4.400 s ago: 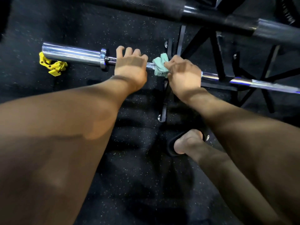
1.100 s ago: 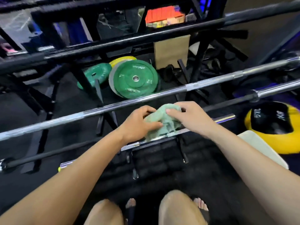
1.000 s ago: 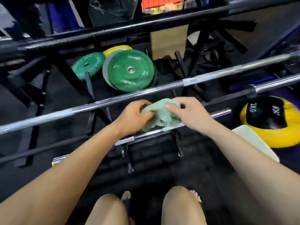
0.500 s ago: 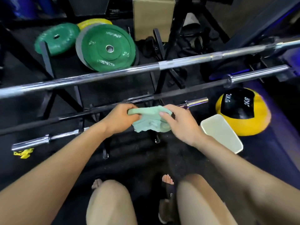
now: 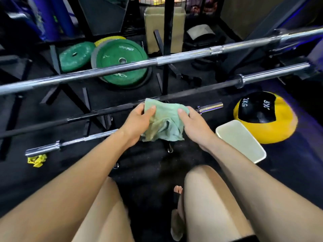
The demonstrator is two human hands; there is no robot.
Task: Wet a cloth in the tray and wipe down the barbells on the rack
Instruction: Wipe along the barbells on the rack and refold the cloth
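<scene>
Rack (image 5: pixel 165 55) with black frame is holding three barbells at stepped heights: top chrome barbell (image 5: pixel 157 61) is crossing the whole view, black barbell (image 5: pixel 192 92) is sitting under it, lowest chrome barbell (image 5: pixel 73 142) is lying near the floor. Green plates (image 5: pixel 120 63) are leaning behind the rack. Yellow-and-black ball (image 5: pixel 264 117) is sitting on the floor at right, just beside the white tray (image 5: pixel 243 142). Person is crouching, knees showing at the bottom. Green cloth (image 5: pixel 166 123) is hanging in the air in front of the lower bars, touching none that I can tell. Left hand (image 5: pixel 138 123) is pinching its left edge, right hand (image 5: pixel 194 123) is pinching the right edge, spreading it open. Judging: between wipes, refolding or checking the cloth. Next likely calling for a dip in the tray at right, or wrapping cloth round an unwiped bar.
</scene>
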